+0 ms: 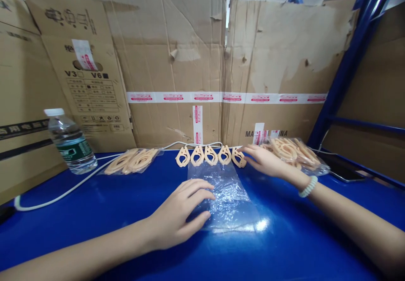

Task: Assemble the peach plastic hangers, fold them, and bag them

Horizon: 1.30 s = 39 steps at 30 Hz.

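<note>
Several beige plastic pieces, shaped like folded hangers, stand in a row at the back of the blue table, among them a middle one (211,155). My right hand (261,159) reaches to the rightmost piece (238,158), its fingertips at that piece's upper right edge; whether they grip it is unclear. A clear plastic bag (226,201) lies flat in front of the row. Over the bag's left edge is my left hand (183,211), fingers spread and holding nothing.
Bagged beige pieces (134,161) lie at the left, and another bag of them (292,152) sits behind my right forearm. A water bottle (71,144), a white cable (63,194) and a dark phone (340,168) are on the table (133,205). Cardboard (171,61) stands behind.
</note>
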Each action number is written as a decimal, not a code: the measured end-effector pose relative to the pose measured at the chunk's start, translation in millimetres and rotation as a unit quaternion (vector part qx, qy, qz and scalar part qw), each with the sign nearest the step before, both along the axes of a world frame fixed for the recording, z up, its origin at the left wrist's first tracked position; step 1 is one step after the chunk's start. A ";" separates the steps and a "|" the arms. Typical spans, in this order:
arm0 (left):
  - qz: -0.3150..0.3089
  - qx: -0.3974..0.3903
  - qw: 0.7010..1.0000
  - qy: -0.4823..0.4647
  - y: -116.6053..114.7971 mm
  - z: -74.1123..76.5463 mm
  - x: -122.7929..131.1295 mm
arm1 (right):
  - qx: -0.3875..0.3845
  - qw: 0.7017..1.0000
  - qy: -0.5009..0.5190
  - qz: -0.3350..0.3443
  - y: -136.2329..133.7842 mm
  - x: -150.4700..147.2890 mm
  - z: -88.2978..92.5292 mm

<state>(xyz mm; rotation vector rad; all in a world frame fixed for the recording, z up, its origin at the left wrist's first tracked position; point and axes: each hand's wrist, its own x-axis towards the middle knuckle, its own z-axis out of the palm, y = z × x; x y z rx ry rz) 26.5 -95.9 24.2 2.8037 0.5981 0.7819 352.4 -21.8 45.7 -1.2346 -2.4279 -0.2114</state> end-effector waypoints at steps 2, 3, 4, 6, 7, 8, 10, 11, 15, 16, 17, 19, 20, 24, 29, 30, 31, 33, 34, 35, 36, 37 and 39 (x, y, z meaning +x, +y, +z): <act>-0.019 0.017 1.000 -0.009 1.8 -0.3 -2.3 | -0.002 1.000 0.002 -0.018 18.4 8.9 -6.5; -0.025 0.026 0.999 -0.010 2.1 -1.5 -3.5 | -0.009 1.000 -0.001 -0.019 26.6 11.1 -10.4; -0.024 0.035 0.999 -0.011 1.9 -3.2 -4.7 | -0.018 1.000 -0.005 -0.018 33.8 12.0 -14.4; -0.012 0.053 0.998 -0.016 -0.1 -7.4 -6.8 | -0.042 0.999 -0.019 -0.015 44.0 11.5 -20.9; -0.005 0.059 0.998 -0.017 -1.8 -9.5 -7.6 | -0.055 0.998 -0.026 -0.014 46.6 11.0 -22.9; 0.000 0.065 0.998 -0.017 -3.7 -11.2 -8.3 | -0.067 0.997 -0.033 -0.013 47.4 10.9 -24.0; 0.004 0.075 0.997 -0.017 -7.5 -13.5 -8.8 | -0.086 0.995 -0.045 -0.012 44.3 12.4 -23.2; 0.002 0.082 0.996 -0.018 -9.1 -14.2 -8.6 | -0.092 0.994 -0.049 -0.013 40.8 14.2 -21.6; -0.019 0.104 0.994 -0.025 -12.2 -15.6 -5.8 | -0.101 0.993 -0.057 -0.026 25.7 22.9 -15.0; -0.024 0.104 0.994 -0.024 -12.2 -16.1 -5.1 | -0.102 0.993 -0.057 -0.027 24.0 24.5 -14.5; -0.028 0.102 0.994 -0.023 -12.1 -16.7 -4.4 | -0.104 0.993 -0.056 -0.028 23.8 25.8 -14.6; -0.033 0.097 0.995 -0.022 -11.6 -18.2 -3.8 | -0.110 0.992 -0.052 -0.027 27.2 27.6 -16.2; -0.034 0.093 0.995 -0.023 -11.4 -18.9 -3.7 | -0.114 0.992 -0.051 -0.028 30.2 28.2 -17.1; -0.030 0.080 0.996 -0.031 -11.2 -19.9 -4.0 | -0.129 0.990 -0.044 -0.025 40.1 32.0 -16.9; -0.037 0.083 0.996 -0.020 -12.9 -15.7 -3.3 | -0.127 0.991 -0.041 -0.014 30.6 39.4 -8.6; -0.038 0.086 0.995 -0.017 -13.3 -14.5 -3.0 | -0.127 0.991 -0.043 -0.014 27.2 40.2 -7.3; -0.039 0.087 0.995 -0.014 -13.6 -13.3 -2.8 | -0.126 0.991 -0.045 -0.015 24.1 40.7 -6.5; -0.039 0.090 0.995 -0.011 -14.0 -11.4 -2.3 | -0.126 0.991 -0.049 -0.017 19.3 40.4 -5.8; -0.038 0.091 0.995 -0.009 -14.1 -10.9 -2.1 | -0.125 0.991 -0.051 -0.018 17.6 39.9 -5.8; -0.038 0.092 0.995 -0.007 -14.2 -10.6 -2.0 | -0.124 0.991 -0.052 -0.020 16.5 39.2 -5.9; -0.038 0.094 0.995 -0.007 -14.3 -10.6 -1.9 | -0.124 0.991 -0.055 -0.022 15.7 38.5 -5.8; -0.038 0.096 0.995 -0.007 -14.6 -10.6 -1.8 | -0.124 0.990 -0.058 -0.025 15.0 37.7 -5.6; -0.036 0.101 0.994 -0.011 -15.2 -10.6 -1.7 | -0.126 0.989 -0.070 -0.033 13.7 36.2 -4.5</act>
